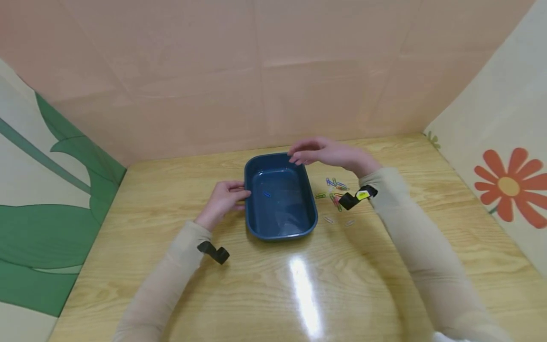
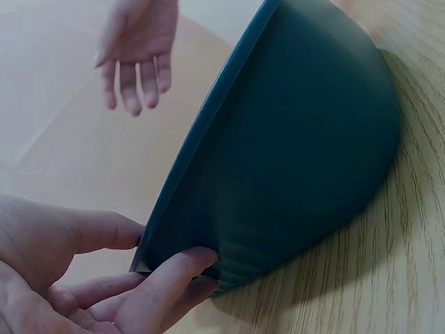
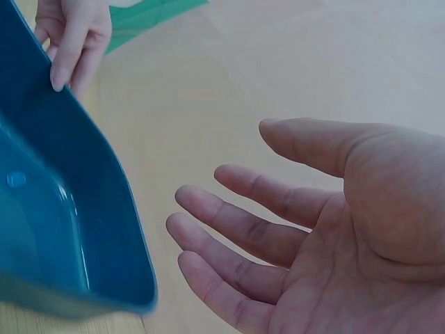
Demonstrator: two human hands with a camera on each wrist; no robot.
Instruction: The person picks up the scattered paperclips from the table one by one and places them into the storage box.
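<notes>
A dark blue rectangular tray [image 1: 279,232] stands on the wooden table, and one blue paper clip [image 1: 267,194] lies on its floor. My left hand [image 1: 224,199] pinches the tray's left rim, thumb on the edge and fingers against the outer wall, as the left wrist view shows. Over the tray's far right corner hovers my right hand [image 1: 325,153]. Its fingers [image 3: 243,236] are loosely spread with nothing between them in the right wrist view. Several coloured paper clips [image 1: 335,199] lie scattered right of the tray, below the right wrist.
Behind the table [image 1: 256,294] rises a pink wall covering [image 1: 256,95]. A panel with green leaves [image 1: 38,232] borders the left side, and one with an orange flower [image 1: 508,186] the right. Each sleeve carries a black wrist mount [image 1: 213,252].
</notes>
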